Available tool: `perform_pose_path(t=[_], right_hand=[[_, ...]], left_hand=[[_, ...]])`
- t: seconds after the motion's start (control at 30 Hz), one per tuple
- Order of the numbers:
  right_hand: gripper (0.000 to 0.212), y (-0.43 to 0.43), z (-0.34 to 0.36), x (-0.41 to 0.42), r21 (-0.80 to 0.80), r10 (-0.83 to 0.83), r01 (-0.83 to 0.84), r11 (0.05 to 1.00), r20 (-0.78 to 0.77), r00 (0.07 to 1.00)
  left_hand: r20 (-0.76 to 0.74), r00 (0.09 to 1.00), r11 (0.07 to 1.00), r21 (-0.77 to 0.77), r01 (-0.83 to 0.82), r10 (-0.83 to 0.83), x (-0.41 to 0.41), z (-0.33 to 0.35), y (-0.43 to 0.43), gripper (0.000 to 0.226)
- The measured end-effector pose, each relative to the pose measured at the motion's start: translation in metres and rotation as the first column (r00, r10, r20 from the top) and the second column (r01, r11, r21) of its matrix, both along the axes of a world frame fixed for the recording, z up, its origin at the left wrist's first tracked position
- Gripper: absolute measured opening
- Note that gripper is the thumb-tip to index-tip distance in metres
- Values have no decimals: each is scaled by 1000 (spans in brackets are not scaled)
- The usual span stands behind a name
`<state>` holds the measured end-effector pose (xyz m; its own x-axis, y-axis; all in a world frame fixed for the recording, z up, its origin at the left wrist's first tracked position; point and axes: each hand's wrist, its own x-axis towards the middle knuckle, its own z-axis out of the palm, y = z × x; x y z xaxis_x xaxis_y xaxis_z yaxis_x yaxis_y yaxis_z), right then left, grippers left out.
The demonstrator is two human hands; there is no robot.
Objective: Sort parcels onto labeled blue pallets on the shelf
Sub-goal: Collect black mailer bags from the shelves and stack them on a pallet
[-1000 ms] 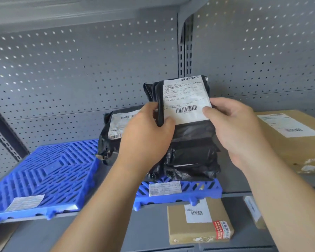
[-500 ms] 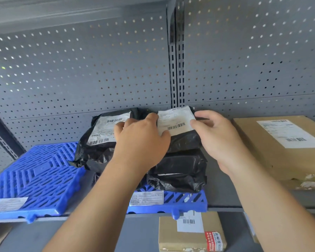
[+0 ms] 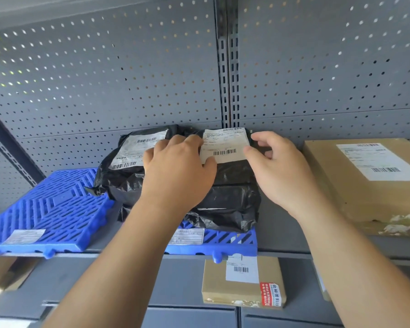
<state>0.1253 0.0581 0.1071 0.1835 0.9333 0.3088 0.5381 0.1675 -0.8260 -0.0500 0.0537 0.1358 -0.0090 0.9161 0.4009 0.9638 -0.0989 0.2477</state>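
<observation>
A black plastic parcel [image 3: 232, 172] with a white barcode label lies on top of another black parcel [image 3: 230, 207] on the middle blue pallet [image 3: 234, 240]. A third black parcel [image 3: 126, 171] leans beside them on the left. My left hand [image 3: 178, 174] rests flat on the top parcel, thumb at the label's lower left corner. My right hand [image 3: 277, 171] hovers at the parcel's right edge with its fingers loosely curled and holding nothing. The pallet carries a paper label [image 3: 187, 236] on its front.
A second blue pallet [image 3: 52, 209] with its own label lies at the left of the shelf. A large cardboard box [image 3: 365, 185] sits on the right. A small cardboard box [image 3: 242, 282] lies on the lower shelf. A perforated grey panel backs the shelf.
The top black parcel went from held upright in both hands down onto the stack. My right hand has let go of it and my left hand now lies flat on it.
</observation>
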Motion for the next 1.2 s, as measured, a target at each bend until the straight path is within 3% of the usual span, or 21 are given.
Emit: perform_pose_path(t=[0.3,0.7,1.2], right_hand=[[42,-36,-6,3,140,-82,45,989,270,959],[50,-115,-7,6,142,-194,153,978,352,916],[55,-255,-50,38,-44,-357,414,909,428,830]], left_hand=[[47,999,993,116,4,-10,14,-5,-40,44],[118,969,961,203,189,-215,11,-17,-91,40],[140,887,897,8,443,-440,56,-81,-181,44]])
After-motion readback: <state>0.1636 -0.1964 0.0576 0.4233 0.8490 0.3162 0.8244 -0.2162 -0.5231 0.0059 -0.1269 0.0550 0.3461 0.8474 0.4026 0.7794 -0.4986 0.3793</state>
